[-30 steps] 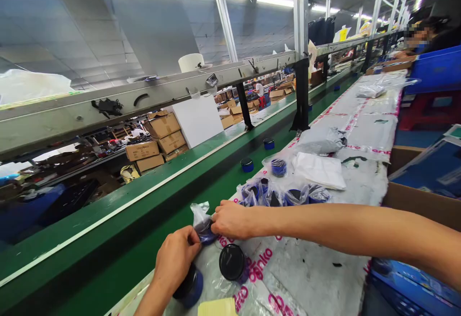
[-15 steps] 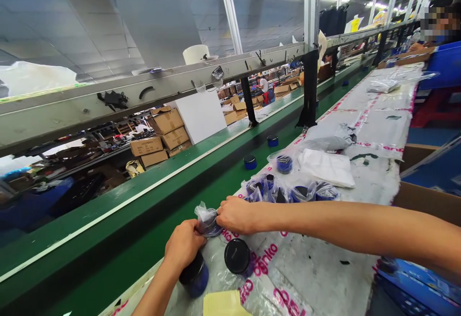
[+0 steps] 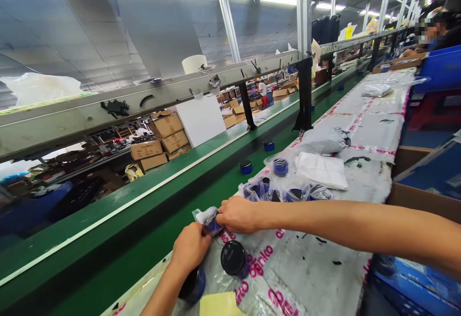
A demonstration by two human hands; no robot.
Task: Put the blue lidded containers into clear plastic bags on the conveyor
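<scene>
The bagged jar (image 3: 211, 220) sat at the table (image 3: 317, 268) edge beside the belt (image 3: 144, 229), pinched between left hand (image 3: 190, 246) and right hand (image 3: 237, 214), fingertips closed on the film. Probably light; jar rigid, film thin and slippery, so grip the jar body. Nearby bags (image 3: 284, 192) each held a blue jar; box (image 3: 410, 193) contents unclear.

A factory packing line: long green conveyor belt (image 3: 151, 220), stacked cardboard boxes (image 3: 162, 138).
</scene>
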